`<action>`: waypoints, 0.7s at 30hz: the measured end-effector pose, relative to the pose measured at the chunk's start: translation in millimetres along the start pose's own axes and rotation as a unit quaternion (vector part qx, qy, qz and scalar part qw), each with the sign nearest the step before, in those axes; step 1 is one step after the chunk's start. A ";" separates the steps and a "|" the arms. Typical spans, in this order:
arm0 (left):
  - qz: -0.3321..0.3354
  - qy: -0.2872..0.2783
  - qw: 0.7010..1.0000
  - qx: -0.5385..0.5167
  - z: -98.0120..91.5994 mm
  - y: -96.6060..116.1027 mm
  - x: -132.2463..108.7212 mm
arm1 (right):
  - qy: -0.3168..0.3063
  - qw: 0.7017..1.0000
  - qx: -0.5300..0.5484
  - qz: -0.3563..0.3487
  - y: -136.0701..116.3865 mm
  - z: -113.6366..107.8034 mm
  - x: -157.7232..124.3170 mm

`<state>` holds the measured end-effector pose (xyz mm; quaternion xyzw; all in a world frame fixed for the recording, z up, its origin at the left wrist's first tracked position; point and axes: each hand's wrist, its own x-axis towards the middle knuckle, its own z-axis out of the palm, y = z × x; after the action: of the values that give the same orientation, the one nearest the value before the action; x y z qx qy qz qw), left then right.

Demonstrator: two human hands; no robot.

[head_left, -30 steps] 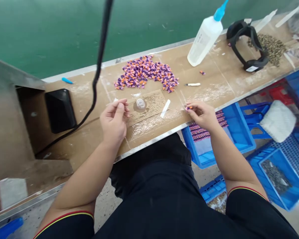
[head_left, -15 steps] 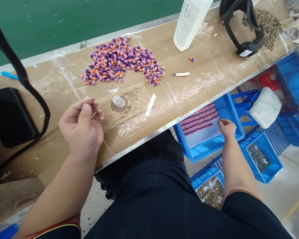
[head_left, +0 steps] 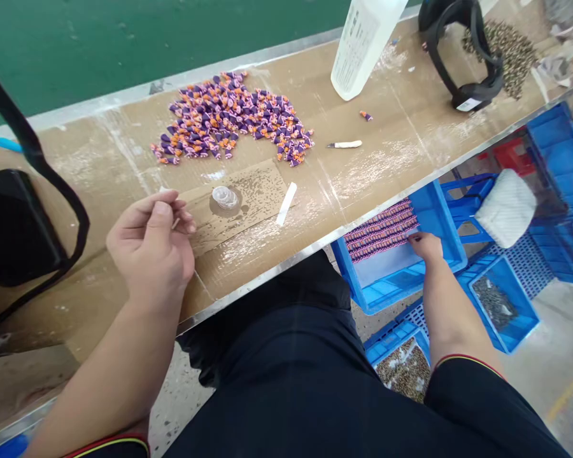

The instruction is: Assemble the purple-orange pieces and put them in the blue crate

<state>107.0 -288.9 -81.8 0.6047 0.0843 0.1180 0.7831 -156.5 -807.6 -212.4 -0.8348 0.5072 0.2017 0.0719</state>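
Right fingers [head_left: 420,239] by pieces [head_left: 401,240]; rows [head_left: 379,230] rise rightward

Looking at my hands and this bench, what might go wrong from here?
Your right hand is at the end of the neat rows in the blue tray, so a slip might disturb them. The pointed, white-handled tool lies near the loose pile of small pieces; reaching there could risk a prick.

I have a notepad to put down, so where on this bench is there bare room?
Widest: between the white-handled blade, the white strip and the front edge. Another: between the purple-orange pile and the black cable. Crowded: that pile's area, and far right, where the black headset adjoins the speckled heap.
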 end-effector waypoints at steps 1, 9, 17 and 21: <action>-0.010 -0.001 1.000 0.001 1.2 2.1 -0.9 | -0.003 1.000 -0.006 0.000 -0.6 0.5 -0.3; -0.029 0.006 1.000 -0.006 7.8 9.9 -2.9 | -0.007 1.000 -0.021 0.017 -6.0 1.7 -5.2; 0.023 -0.027 0.999 -0.007 -1.1 3.4 -4.3 | 0.004 1.000 0.007 0.026 -12.0 -0.8 -13.4; 0.079 -0.075 0.994 -0.004 -7.8 0.7 -7.2 | 0.019 0.999 0.033 0.033 -15.4 -2.1 -15.2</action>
<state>97.9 -283.5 -83.2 0.6131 -0.0231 0.1340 0.7782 -148.6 -788.5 -205.6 -0.8186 0.5420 0.1713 0.0826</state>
